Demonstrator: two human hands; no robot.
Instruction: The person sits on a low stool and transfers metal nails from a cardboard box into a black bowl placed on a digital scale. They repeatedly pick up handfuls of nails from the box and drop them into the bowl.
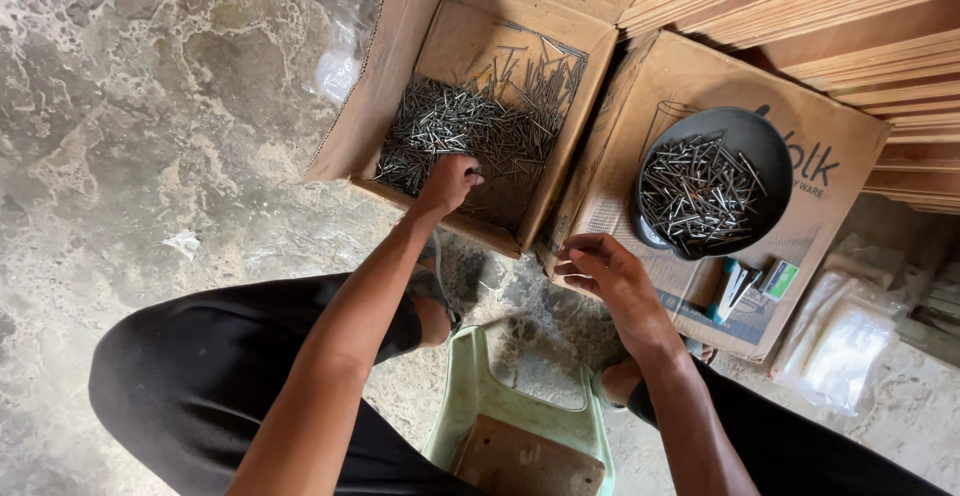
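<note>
- The nails (pixel 470 131) lie in a loose heap inside an open cardboard box (pixel 395 66) on the floor, ahead of the person's knees.
- The left hand (pixel 448 182) reaches into the box, fingers curled down into the near edge of the heap; whether it has closed on any nails cannot be told.
- The right hand (pixel 608 274) hovers just right of the box, fingers loosely bent, with a few thin nails pinched at the fingertips (pixel 568 256).
- Beyond the right hand, a dark bowl (pixel 745 131) holding more nails sits on a flattened carton (pixel 690 76).
- Small packets (pixel 750 281) lie on the carton below the bowl.
- A green stool (pixel 480 396) stands between the person's legs.
- Planks (pixel 850 16) are stacked at the top right; plastic bags (pixel 840 341) lie at the right.
</note>
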